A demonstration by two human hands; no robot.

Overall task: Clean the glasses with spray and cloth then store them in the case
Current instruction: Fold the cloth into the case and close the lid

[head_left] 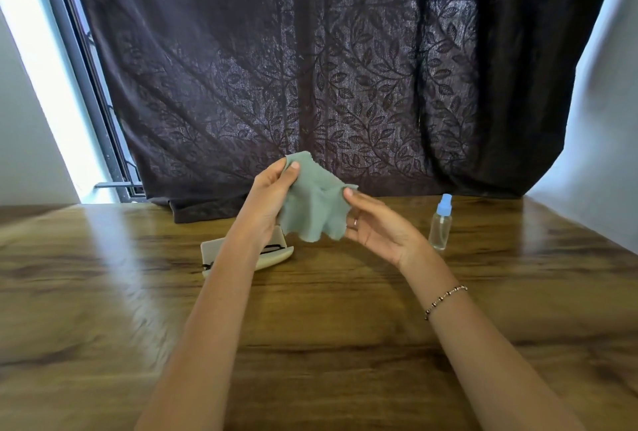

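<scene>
Dark purple-brown curtain [310, 68] with woven leaf pattern: hangs across the background, twelve o'clock, its hem resting on the far table edge. Brown wood-grain table [310, 327]: fills the lower half of the view, glossy, with window glare at nine o'clock. Sage-green soft cleaning cloth [312, 204]: held in the air above the table centre, just beyond the wrists, draped loosely with its ragged lower edge hanging free. Left hand [271, 195]: raised, thumb and fingertips pinching the cloth's upper corner at eleven o'clock of the cloth. Right hand [376, 223]: palm turned up, thumb and forefinger gripping the cloth's edge at three o'clock; ring on one finger, beaded bracelet [445, 301] at the wrist. Cream hard-shell glasses case [276, 256]: lies open on the table at ten o'clock, partly hidden by the left forearm. Black-framed glasses [271, 248]: inside the case, only slivers visible. Clear plastic spray bottle [440, 223] with blue nozzle cap: stands upright on the table at two o'clock, apart from the right hand.
</scene>
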